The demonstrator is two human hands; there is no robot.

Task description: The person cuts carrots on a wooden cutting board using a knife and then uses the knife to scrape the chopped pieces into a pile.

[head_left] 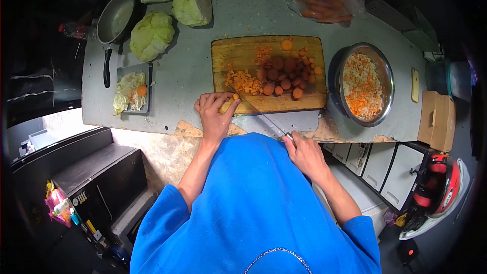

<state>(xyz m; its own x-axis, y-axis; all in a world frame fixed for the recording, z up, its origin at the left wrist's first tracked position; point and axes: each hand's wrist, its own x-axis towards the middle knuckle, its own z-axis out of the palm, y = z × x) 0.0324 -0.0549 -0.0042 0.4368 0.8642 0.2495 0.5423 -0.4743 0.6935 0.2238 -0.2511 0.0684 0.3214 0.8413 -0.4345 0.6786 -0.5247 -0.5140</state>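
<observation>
My left hand (pixel 217 114) is at the lower left corner of the wooden cutting board (pixel 236 48), its thumb and finger pinching a small carrot piece (pixel 235 97). In my right hand (pixel 305 155), below the board's front edge, is the handle of a knife (pixel 269 123). The blade slants up and left, its tip near the carrot piece. Diced carrot (pixel 244 82) lies just beyond the tip. Carrot slices (pixel 284 73) are heaped across the middle and right of the board.
A steel bowl (pixel 390 85) of chopped vegetables stands right of the board. Cabbages (pixel 152 35), a frying pan (pixel 116 18) and a tray (pixel 144 105) of scraps are on the left. A bag of carrots (pixel 322 0) lies at the back; a phone (pixel 415 85) lies far right.
</observation>
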